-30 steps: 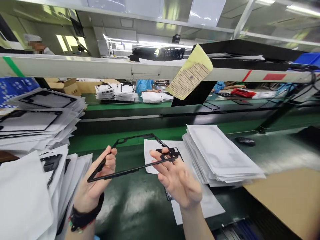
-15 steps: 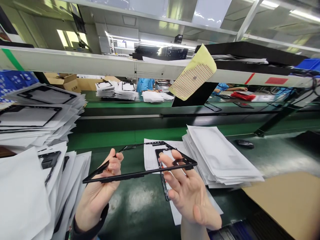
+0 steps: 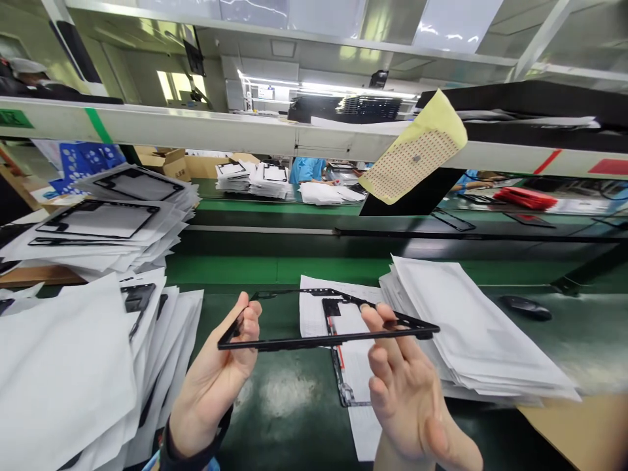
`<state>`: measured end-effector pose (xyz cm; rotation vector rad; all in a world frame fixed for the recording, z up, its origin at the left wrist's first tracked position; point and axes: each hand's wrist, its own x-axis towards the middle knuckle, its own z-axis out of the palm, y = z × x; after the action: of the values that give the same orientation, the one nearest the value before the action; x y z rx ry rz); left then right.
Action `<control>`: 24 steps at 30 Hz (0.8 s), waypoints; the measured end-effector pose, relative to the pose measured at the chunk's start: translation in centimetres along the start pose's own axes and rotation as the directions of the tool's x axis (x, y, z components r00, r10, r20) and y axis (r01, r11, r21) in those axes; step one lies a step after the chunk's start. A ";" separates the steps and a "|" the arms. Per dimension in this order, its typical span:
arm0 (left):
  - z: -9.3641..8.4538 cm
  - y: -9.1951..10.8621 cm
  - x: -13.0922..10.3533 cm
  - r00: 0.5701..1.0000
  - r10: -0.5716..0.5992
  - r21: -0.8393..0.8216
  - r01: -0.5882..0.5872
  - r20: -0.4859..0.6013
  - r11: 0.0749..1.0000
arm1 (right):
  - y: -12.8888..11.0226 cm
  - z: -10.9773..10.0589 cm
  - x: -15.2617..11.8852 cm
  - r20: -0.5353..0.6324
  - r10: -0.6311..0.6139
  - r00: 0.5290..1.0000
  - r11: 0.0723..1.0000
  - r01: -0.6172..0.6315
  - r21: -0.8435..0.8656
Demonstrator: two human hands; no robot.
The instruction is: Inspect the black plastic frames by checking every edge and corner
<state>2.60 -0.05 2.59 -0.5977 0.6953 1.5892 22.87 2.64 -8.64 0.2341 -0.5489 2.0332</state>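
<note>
A thin black rectangular frame (image 3: 304, 342) is held up in front of me, almost edge-on. My left hand (image 3: 216, 379) is closed on its left side between thumb and fingers. At the right end, the fingers of my right hand (image 3: 407, 386) bear against the frame, partly behind its near bar, with the thumb standing apart. Below and beyond it, a second black frame (image 3: 339, 366) with red strips lies on the green bench (image 3: 284, 418). White paper sheets (image 3: 363, 438) lie under that second frame.
White sheets with black frames between them are piled at left (image 3: 63, 366), with another stack (image 3: 122, 226) behind. A tall white stack (image 3: 471, 314) stands right, beside a computer mouse (image 3: 526, 307) and cardboard (image 3: 579, 428). A yellow sheet (image 3: 417, 150) hangs from the overhead rail (image 3: 196, 131). Co-workers sit beyond.
My view has swung left, so the bench things appear farther right. The held frame has become more level. Both hands stay at its two ends.
</note>
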 end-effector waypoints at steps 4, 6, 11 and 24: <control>0.4 -0.8 -0.2 0.983 0.168 0.098 -0.160 -0.072 0.982 | -0.1 0.6 0.4 -0.138 0.047 0.989 0.999 -0.046 0.010; 0.2 -1.6 0.1 0.952 0.298 0.230 -0.275 -0.070 0.933 | 0.1 1.0 1.5 -0.171 -0.005 0.985 0.999 0.013 0.047; -1.3 -3.4 1.5 0.755 0.624 0.520 -0.623 0.204 0.584 | 2.2 1.2 4.7 -0.364 0.013 0.931 0.985 0.051 0.166; -2.4 -3.3 1.6 0.224 0.769 0.442 -0.893 0.599 -0.084 | 4.5 1.9 4.7 -0.204 0.308 0.929 0.893 -0.208 0.399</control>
<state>5.69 -0.46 -0.50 0.9065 1.7350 2.1676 16.48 3.51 -6.51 0.1147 -0.0205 2.3779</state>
